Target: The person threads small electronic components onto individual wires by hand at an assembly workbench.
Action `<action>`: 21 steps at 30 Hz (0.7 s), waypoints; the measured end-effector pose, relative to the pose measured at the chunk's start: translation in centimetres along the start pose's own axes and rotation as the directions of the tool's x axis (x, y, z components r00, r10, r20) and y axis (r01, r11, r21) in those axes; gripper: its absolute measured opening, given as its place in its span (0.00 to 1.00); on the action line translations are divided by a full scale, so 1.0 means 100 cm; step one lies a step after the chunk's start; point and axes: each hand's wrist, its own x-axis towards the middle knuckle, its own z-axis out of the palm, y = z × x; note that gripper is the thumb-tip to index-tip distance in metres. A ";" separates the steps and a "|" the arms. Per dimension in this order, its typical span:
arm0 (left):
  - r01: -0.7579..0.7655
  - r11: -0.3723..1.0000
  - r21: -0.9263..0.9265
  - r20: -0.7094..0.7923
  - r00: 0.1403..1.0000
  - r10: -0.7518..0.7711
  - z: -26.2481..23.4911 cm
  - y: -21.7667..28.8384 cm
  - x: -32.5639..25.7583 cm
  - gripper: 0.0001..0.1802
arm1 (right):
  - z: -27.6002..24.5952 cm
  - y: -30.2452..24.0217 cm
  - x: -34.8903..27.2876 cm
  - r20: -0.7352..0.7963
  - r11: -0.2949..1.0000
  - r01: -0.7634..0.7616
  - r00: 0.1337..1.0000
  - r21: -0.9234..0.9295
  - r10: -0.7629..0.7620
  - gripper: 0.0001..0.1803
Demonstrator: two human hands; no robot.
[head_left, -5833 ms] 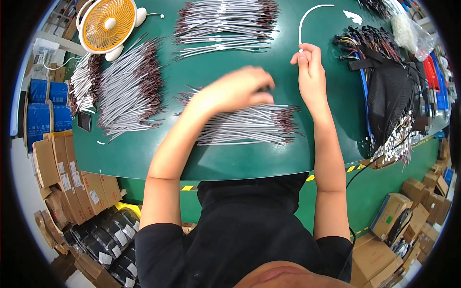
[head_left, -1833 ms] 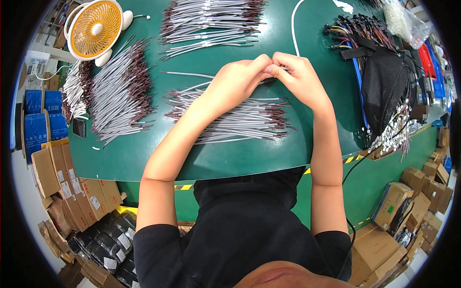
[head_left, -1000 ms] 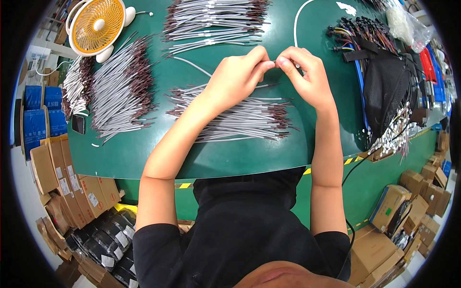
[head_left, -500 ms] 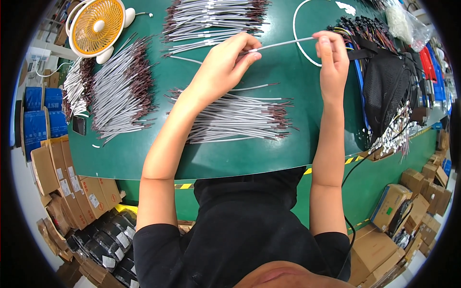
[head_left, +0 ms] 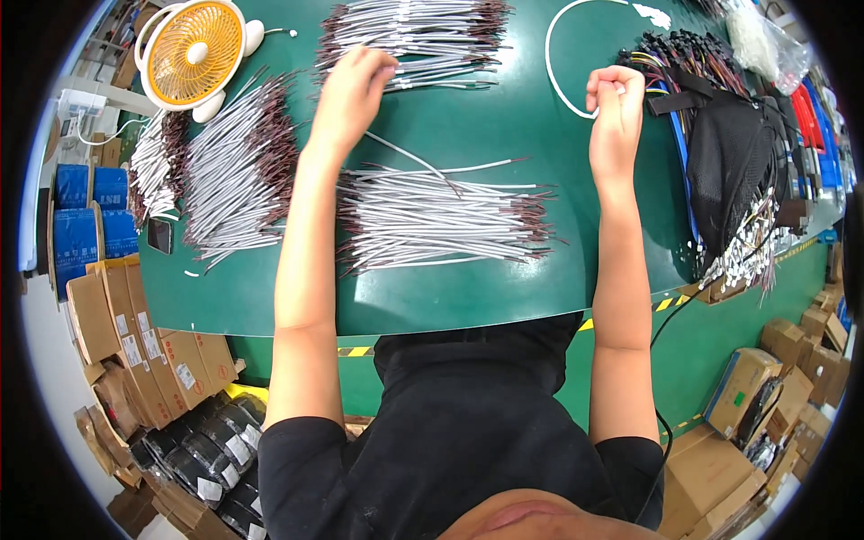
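Note:
At the far pile of grey cables [head_left: 409, 40], which carry white sleeves at mid-length and brown ends, my left hand [head_left: 353, 94] is closed with its fingertips by the pile's nearest cables. Its fingers hide whether it grips one. My right hand [head_left: 617, 117] is raised over the table's right part, thumb and fingers curled together; a small whitish bit shows at the fingertips, too small to name. Beside it curves a white tube [head_left: 551, 67]. Between my arms lies a near pile of grey cables [head_left: 441, 220], with one loose cable [head_left: 405, 155] slanting onto its far edge.
At left are another grey cable pile [head_left: 234, 171], white cables [head_left: 153, 171], a phone [head_left: 160, 237] and an orange-white fan [head_left: 193, 54]. A black mesh bag [head_left: 733, 171] and bundled wires [head_left: 684, 63] lie at right. Cardboard boxes [head_left: 148, 346] stand below the green table [head_left: 234, 301].
The cable stretched between my hands is no longer there. My left hand has moved left and away from me to the far pile. My right hand stays nearly in place, fingers more curled.

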 end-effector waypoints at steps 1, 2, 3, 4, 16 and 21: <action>0.051 0.999 -0.015 0.042 0.998 -0.051 0.012 -0.014 -0.008 0.06 | 0.001 -0.002 -0.002 0.020 0.999 -0.020 1.000 -0.030 0.021 0.04; 0.040 0.999 0.020 0.063 0.997 -0.041 0.021 -0.018 -0.011 0.07 | 0.001 -0.002 -0.005 0.037 0.997 -0.041 0.998 -0.065 0.043 0.05; 0.035 0.998 0.056 0.054 0.998 -0.038 0.019 -0.015 -0.009 0.08 | 0.001 -0.001 -0.006 0.037 0.997 -0.041 0.998 -0.063 0.043 0.05; 0.032 0.995 0.093 0.045 0.998 -0.036 0.018 -0.012 -0.007 0.10 | 0.001 0.001 -0.007 0.033 0.999 -0.034 0.999 -0.042 0.036 0.05; -0.007 0.916 -0.401 0.712 0.626 0.316 0.006 0.064 -0.003 0.15 | 0.012 -0.010 -0.013 0.211 0.978 -0.191 0.956 -0.082 0.204 0.11; 0.232 0.837 -0.496 0.629 0.760 0.162 0.010 0.074 0.003 0.07 | 0.013 0.004 -0.026 0.405 0.957 -0.175 0.877 -0.231 0.258 0.13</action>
